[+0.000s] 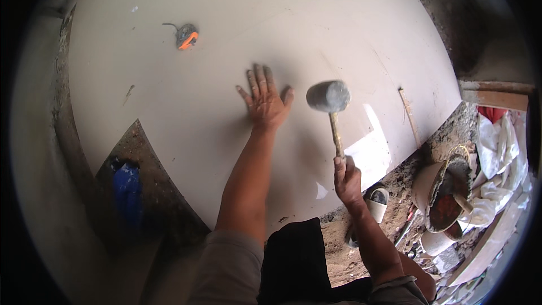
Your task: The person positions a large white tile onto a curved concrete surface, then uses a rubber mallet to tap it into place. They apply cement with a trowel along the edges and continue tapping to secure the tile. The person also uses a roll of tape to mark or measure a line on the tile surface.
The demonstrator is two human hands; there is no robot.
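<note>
My left hand (265, 101) rests on the pale, smooth floor panels (226, 158), fingers stretched and thumb apart. In my right hand (347, 181) is the lower end of the wooden handle of a rubber mallet (329, 96). Its dark, round head with a lighter face stands above the pale surface, to the right of my left hand. Farther off to the left, a black and orange tape measure (187, 37) lies on the panels with a short end sticking out.
A thin wooden strip (409, 116) lies at the right. Near the right edge stand a mortar-stained bucket (443, 192) and white plastic sacks (497, 147) on rough ground. A blue object (127, 191) sits in a dark gap at the left. A shoe (376, 202) is near my right forearm.
</note>
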